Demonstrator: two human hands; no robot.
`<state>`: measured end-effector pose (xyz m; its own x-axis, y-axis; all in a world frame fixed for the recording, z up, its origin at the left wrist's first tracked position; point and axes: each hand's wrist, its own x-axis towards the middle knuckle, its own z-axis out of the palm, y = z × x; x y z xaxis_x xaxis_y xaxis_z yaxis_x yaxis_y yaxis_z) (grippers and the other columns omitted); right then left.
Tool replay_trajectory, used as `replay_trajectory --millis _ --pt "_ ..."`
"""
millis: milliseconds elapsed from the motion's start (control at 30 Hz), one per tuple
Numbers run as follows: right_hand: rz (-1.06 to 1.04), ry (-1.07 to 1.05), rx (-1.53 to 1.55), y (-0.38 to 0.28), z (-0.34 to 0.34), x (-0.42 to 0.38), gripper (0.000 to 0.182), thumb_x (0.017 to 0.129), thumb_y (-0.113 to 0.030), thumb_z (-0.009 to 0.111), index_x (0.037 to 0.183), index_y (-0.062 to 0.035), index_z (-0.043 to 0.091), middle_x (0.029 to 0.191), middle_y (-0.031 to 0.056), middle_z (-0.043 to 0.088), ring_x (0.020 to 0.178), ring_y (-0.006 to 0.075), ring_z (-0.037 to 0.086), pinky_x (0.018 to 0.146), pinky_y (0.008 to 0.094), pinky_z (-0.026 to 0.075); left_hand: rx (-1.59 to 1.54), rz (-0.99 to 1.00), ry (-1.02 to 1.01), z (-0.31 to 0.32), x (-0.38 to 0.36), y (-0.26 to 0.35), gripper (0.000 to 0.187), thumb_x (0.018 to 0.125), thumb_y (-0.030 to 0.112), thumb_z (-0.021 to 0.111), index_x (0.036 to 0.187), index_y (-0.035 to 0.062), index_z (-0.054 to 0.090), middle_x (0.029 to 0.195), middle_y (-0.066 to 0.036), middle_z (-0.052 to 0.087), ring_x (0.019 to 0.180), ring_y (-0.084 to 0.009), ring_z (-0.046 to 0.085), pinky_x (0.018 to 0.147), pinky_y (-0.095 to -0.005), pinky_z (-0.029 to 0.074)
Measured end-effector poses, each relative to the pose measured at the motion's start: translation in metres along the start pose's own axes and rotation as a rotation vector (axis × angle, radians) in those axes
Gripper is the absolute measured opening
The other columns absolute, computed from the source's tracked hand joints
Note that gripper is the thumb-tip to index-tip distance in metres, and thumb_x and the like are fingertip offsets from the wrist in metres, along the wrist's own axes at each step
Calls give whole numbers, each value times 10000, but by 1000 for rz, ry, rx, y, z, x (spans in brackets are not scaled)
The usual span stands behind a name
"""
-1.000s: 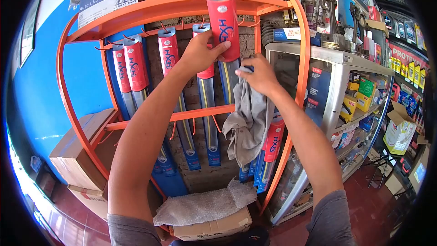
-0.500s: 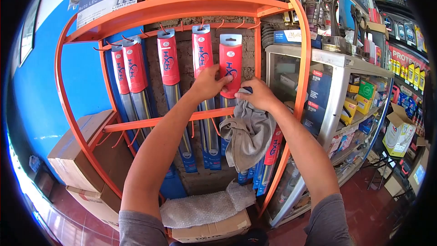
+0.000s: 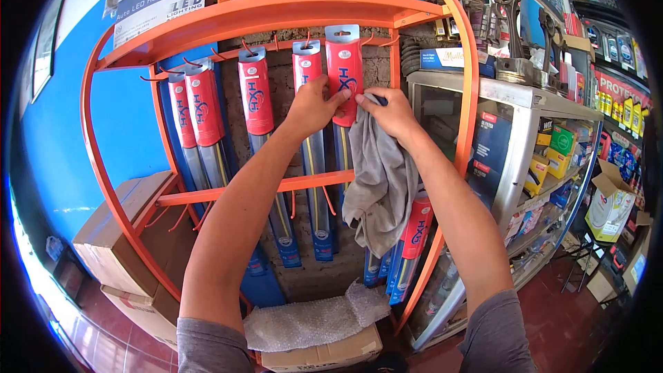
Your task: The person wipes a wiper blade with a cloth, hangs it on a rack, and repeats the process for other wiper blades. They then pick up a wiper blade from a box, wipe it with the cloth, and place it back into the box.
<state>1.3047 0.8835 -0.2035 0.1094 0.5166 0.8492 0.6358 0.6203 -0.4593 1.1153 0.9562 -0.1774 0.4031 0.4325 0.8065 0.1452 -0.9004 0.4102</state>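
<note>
Head-camera view of an orange metal display rack (image 3: 273,12) in an auto-parts shop. Left hand (image 3: 312,105) pinching the red header card of a wiper-blade pack (image 3: 344,69), thumb and fingers closed on its lower left edge. Pack upright, near the rack's right post, just beside another red wiper pack (image 3: 307,69) on its left. Right hand (image 3: 388,112) closed on a grey cloth (image 3: 380,179), knuckles touching the held pack's right edge — cloth draping down in front of the rack's lower crossbar (image 3: 255,188). More red wiper packs (image 3: 200,107) hanging further left. Below, a sheet of bubble wrap (image 3: 314,318) lying on a cardboard box (image 3: 324,349). To the right, a glass display case (image 3: 497,131) stocked with boxed goods.
</note>
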Motion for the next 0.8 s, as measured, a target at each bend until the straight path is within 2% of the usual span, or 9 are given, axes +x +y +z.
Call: replay_trajectory --millis 267,367,567,667,767,800 --pt "60 5 -23 17 15 18 329 887 -290 761 1079 -22 755 972 178 756 933 257 724 849 354 522 72 24 33 2 13 -18 447 933 316 746 1007 -99 598 901 -229 693 714 -264 750 616 -376 573" --pt "83 -1 -29 30 24 23 326 887 -289 758 1083 -29 756 976 186 755 930 271 723 849 362 522 -1 -46 13 4 12 -21 421 937 301 739 1009 -91 602 862 -218 707 715 -270 753 631 -387 580" --pt "129 -35 -81 42 32 34 332 885 -304 759 1087 -41 759 1004 200 750 962 291 725 863 376 523 90 -126 13 10 21 -38 340 942 258 725 999 -60 618 778 -191 728 713 -265 758 657 -386 587" --pt "148 -22 -105 52 36 39 330 887 -315 756 1090 -55 762 1012 204 747 976 302 725 872 384 524 149 -138 -7 17 25 -44 351 962 263 713 1020 -63 598 797 -165 724 683 -224 747 607 -344 582" --pt "198 -10 -106 55 40 43 331 888 -328 752 1092 -68 767 1015 209 745 979 308 724 876 388 524 242 -73 89 26 34 -60 345 963 253 698 1025 -70 591 770 -184 726 669 -278 747 610 -380 588" --pt "202 -13 -103 54 41 43 331 888 -328 752 1092 -68 767 1015 209 745 979 308 724 876 388 524 329 -90 126 29 35 -61 362 962 265 695 1035 -74 589 811 -208 728 721 -315 750 643 -407 595"
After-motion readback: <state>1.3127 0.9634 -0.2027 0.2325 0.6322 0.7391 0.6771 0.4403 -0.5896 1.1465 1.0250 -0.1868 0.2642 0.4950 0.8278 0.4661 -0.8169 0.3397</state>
